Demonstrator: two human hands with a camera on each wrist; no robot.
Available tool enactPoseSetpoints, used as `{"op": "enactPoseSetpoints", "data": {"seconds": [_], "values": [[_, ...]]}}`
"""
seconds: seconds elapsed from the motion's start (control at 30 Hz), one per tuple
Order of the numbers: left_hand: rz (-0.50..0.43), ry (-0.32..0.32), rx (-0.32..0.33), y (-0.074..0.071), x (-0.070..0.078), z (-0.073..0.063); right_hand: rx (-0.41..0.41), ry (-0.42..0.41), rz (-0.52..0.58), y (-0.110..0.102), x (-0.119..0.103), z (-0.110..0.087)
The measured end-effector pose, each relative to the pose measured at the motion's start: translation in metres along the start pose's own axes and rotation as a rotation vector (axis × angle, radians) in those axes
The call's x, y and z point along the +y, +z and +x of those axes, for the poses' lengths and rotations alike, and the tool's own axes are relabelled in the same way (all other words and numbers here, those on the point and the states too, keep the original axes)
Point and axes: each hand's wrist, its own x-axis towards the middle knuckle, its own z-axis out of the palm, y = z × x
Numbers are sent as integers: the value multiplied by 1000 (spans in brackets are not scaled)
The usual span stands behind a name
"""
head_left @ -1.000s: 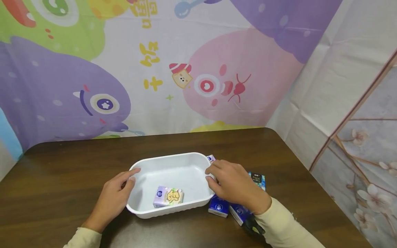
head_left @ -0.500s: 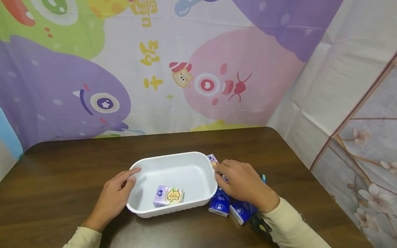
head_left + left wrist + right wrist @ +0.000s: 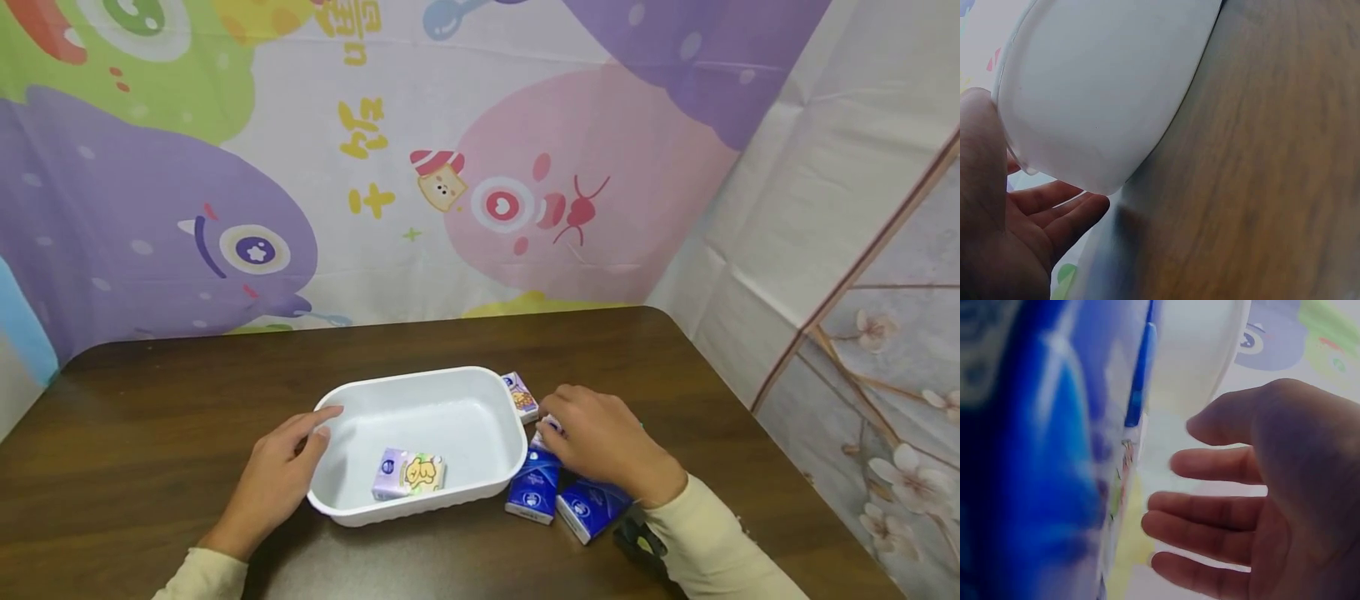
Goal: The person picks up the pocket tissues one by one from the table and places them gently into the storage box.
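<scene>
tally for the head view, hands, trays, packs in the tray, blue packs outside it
Hands: 2 (left hand, right hand)
Trays: 1 (white tray)
Packs in the tray: 1 (bear-print pack)
Blue packs outside it: 2 plainly visible
Total: 6; the right hand may hide more

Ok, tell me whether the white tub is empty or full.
Neither: the tub holds one packet, and the rest of its floor is bare.

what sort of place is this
Probably an indoor corner screened off for tabletop work: a brown table in front of a creased cartoon backdrop, with a blossom-print panel on the right.
</scene>
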Motion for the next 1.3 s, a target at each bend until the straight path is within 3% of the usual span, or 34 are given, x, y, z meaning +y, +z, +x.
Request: {"op": "enactPoseSetpoints", "data": {"seconds": [0.53,1.3], "values": [[7,-25,-29,0,2,6,-200,84,-33,-2,7,0],[19,-35,-31,-2,0,-1,-295,172,28,-4,5,-2]]}}
